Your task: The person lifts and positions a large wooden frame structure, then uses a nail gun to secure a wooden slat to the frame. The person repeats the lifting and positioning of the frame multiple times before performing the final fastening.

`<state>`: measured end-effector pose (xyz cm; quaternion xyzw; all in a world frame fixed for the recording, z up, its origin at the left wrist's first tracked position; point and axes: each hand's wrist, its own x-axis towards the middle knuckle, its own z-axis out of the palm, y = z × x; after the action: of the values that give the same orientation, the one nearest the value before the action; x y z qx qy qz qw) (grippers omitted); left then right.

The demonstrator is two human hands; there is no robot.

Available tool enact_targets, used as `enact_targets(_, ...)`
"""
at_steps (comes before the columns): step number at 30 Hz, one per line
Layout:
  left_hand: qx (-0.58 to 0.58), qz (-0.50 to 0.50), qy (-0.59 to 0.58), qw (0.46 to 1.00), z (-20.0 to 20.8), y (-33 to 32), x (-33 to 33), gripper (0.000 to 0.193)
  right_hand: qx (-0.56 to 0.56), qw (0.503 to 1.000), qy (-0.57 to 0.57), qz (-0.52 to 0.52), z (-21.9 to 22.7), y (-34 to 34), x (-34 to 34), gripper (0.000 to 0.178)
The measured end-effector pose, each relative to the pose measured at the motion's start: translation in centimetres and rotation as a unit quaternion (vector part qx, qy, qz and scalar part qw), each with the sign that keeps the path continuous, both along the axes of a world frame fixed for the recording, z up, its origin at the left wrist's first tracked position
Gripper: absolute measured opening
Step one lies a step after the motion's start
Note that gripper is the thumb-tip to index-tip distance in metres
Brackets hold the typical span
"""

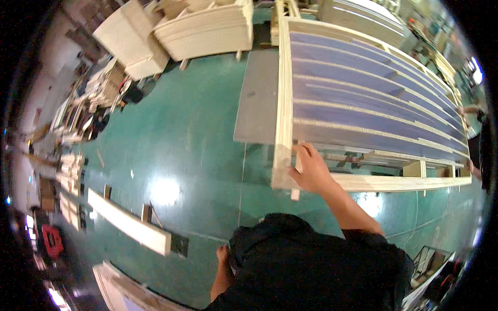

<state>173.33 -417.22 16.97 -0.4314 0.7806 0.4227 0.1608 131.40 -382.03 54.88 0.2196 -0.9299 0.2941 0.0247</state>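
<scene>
A large pale wooden frame (285, 93) fills the upper right, with long slats (342, 106) running across it over purplish-grey panels. At its near left corner, my right hand (310, 168) is closed on the frame, with the thumb and curled fingers at the inner edge. Low beside my dark clothing hangs my left hand (223, 254), away from the frame. It is small in view and its fingers cannot be made out.
Another person's hand (471, 110) shows at the frame's far right end. Stacks of pale boards (205, 33) stand at the back. A white-topped plank (129, 223) lies on blocks at left, on the green floor (171, 129). A panel (116, 287) sits at lower left.
</scene>
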Motion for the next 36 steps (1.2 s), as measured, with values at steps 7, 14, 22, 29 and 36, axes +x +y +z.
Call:
enact_targets(7, -0.096, -0.378, -0.049, 0.919, -3.0, -24.9, -14.0, 0.032, 0.000, 0.916, -0.301, -0.265, -1.8, -6.1, -1.9, 0.078)
enact_targets(14, -0.295, -0.543, 0.103, 0.779, -1.1, -40.6, -55.6, 0.026, 0.007, 0.864, -0.247, -0.438, 0.0, -12.4, -3.7, 0.073)
enact_targets(22, 0.040, -0.496, 0.342, 0.797, 17.8, -13.4, -90.2, 0.039, 0.061, 0.794, -0.183, -0.577, -1.8, -15.1, -5.5, 0.059)
enact_targets(29, -0.035, -0.697, 0.546, 0.464, 29.2, 2.6, -109.6, 0.071, 0.121, 0.772, -0.149, -0.606, -3.0, -16.0, -7.9, 0.064)
enact_targets(36, -0.203, -0.856, 0.444, 0.172, 37.4, 13.7, -124.0, 0.111, 0.136, 0.722, -0.180, -0.654, -2.0, -16.9, -10.9, 0.085)
